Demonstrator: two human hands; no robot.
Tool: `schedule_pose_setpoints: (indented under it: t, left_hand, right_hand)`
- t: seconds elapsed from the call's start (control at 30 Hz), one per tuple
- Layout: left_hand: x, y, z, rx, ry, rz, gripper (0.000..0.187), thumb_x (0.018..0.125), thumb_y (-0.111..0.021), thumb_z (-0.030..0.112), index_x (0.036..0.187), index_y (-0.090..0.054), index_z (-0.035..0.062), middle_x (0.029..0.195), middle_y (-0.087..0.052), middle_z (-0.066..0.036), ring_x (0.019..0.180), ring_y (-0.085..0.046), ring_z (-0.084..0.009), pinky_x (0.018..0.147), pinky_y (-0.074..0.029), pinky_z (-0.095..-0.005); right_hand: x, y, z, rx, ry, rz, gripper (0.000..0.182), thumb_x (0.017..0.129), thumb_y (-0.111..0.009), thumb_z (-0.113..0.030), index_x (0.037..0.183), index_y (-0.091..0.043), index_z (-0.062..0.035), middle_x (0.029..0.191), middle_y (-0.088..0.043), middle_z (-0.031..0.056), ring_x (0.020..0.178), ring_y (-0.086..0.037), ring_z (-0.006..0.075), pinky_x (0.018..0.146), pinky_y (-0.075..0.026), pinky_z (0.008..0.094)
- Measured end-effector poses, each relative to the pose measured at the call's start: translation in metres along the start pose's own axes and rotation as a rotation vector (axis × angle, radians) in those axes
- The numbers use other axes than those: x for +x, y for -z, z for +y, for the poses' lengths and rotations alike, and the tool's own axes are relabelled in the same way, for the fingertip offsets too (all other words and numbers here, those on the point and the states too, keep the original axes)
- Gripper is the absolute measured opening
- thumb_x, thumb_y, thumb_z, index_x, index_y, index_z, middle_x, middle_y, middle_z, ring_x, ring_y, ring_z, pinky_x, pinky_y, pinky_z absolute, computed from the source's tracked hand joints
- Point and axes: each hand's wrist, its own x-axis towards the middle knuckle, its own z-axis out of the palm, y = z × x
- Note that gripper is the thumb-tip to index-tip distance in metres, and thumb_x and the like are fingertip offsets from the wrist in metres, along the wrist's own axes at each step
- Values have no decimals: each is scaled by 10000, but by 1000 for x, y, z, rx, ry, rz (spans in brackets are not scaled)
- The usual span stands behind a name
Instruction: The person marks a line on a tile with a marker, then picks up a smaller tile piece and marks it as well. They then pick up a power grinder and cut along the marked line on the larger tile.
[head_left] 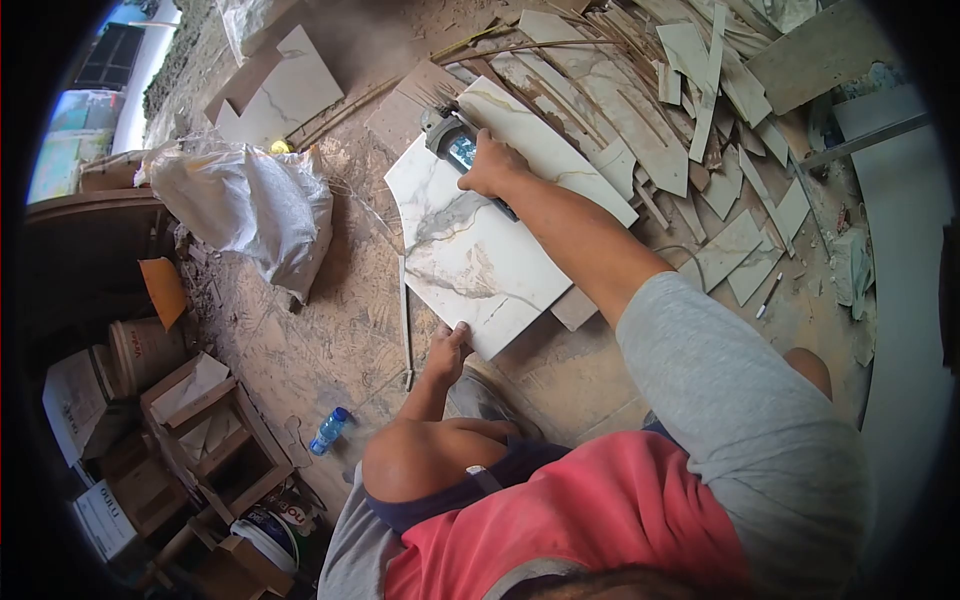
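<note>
A white marble-look tile [470, 235] with grey and gold veins lies low in front of me, its left edge cut in a curve. My right hand [493, 165] is wrapped round the body of an angle grinder [460, 150]. The grinder's head is over the tile's far end, with dust and fine streaks spraying beyond it; the disc itself cannot be made out. At the near left corner, my left hand [448, 350] grips the tile's edge, thumb on top. Another pale tile piece [575, 308] shows beneath the near right edge.
Broken tile offcuts [650, 130] are heaped at the far right. A white sack [240, 205] stands to the left, near a cut tile [285, 95]. A blue bottle [328, 430], a wooden box [215, 435] and cartons lie at lower left. A marker [769, 296] rests on the dusty floor.
</note>
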Motion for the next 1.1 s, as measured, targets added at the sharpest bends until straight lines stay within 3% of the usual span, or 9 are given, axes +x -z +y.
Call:
schedule_pose_setpoints:
  t: [0.13,0.57,0.67,0.77,0.83,1.1]
  left_hand:
    - [-2,-3,3,11,-14,-6,354,979,-525,191,1288,-444,37,1186,-592,-118,1030,-622,-240,885,-521,-419]
    - [-5,-6,4,17,-18,6,311,983,-523,204,1260,-478,69,1129,-594,-59,967,-595,-187,850,-506,-386]
    - [-3,-3,1,20,-9,11,302,982,-522,197,1253,-483,71,1123,-595,-58,972,-594,-189,849,-505,-391]
    - [-3,-4,2,21,-4,26,290,981,-518,188,1245,-490,70,1121,-594,-58,972,-592,-189,850,-504,-395]
    - [-3,-5,3,19,-7,31,289,981,-517,184,1244,-490,68,1121,-593,-59,971,-592,-191,851,-503,-396]
    - [-3,-5,3,47,-35,0,300,984,-507,182,1250,-480,45,1140,-589,-78,995,-595,-211,866,-506,-410]
  right_hand:
    - [-7,4,2,-16,-26,-42,1052,698,-789,-367,1499,-194,-37,1383,-499,183,1237,-535,304,1035,-451,393]
    - [-20,1,15,-25,-19,-43,1050,694,-790,-362,1495,-199,-28,1364,-517,183,1226,-543,302,1033,-451,393]
    - [-25,0,18,-11,14,22,965,685,-801,-337,1423,-286,13,1280,-566,227,1170,-576,338,995,-471,411]
    - [-28,2,20,-10,5,2,1006,680,-805,-338,1446,-257,15,1279,-568,228,1175,-573,338,995,-471,411]
    - [-30,3,22,-40,-29,-50,1053,690,-791,-365,1495,-198,-34,1363,-518,185,1224,-545,304,1030,-453,397]
    - [-40,0,32,-38,-22,-40,1054,687,-794,-361,1493,-202,-29,1336,-536,200,1202,-560,315,1025,-457,400]
